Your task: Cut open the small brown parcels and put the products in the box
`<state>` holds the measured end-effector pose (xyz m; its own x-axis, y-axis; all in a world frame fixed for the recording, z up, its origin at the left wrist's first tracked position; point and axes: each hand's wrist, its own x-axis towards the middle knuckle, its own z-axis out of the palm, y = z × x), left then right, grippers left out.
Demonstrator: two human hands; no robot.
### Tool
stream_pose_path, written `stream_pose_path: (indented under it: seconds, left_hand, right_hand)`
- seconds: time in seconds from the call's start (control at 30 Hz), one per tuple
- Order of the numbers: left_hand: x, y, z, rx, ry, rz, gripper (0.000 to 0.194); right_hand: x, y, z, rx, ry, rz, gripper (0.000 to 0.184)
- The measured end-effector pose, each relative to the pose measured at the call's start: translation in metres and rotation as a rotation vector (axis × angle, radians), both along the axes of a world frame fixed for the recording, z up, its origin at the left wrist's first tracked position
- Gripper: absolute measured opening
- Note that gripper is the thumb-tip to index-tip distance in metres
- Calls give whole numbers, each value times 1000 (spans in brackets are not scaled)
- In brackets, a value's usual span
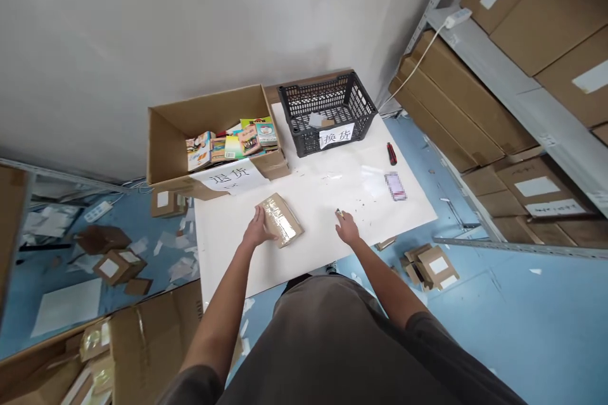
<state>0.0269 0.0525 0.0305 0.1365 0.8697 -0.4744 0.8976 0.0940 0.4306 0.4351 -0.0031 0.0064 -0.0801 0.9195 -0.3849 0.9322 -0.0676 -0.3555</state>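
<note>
A small cardboard parcel (281,220) with shiny clear tape along its top lies flat on the white table. My left hand (256,229) grips its left side, fingers at the upper corner and thumb along the near edge. To the right, over the tabletop, my right hand (346,226) is closed round a small thing with a dark, greenish tip (339,211); its kind is too small to make out. A red-and-black utility knife (391,154) lies at the table's right side, near a blurred-out pinkish rectangular object (395,186).
On the table's back left stands an open carton (166,145) of small colourful boxes, with a paper sign. Beside it is a black plastic crate (304,139) holding scraps. Shelves of cartons (536,183) rise at right. Cardboard boxes (118,264) and paper litter the blue floor.
</note>
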Motion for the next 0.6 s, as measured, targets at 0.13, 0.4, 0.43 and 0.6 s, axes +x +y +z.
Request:
stream_pose_path:
  seconds: [0.13, 0.4, 0.43, 0.6]
  left_hand:
    - [14, -11, 7, -31, 113, 44, 157]
    - [46, -32, 22, -78, 163, 156, 150]
    - [47, -32, 23, -89, 158, 170, 150]
    - [49, -32, 23, -94, 118, 219, 149]
  right_hand:
    - [31, -14, -26, -171, 12, -135, 66]
    - [17, 6, -26, -190, 135, -186, 83]
    - [11, 13, -17, -150, 202, -169, 80]
    - [-61, 54, 41, 76, 451, 47, 70]
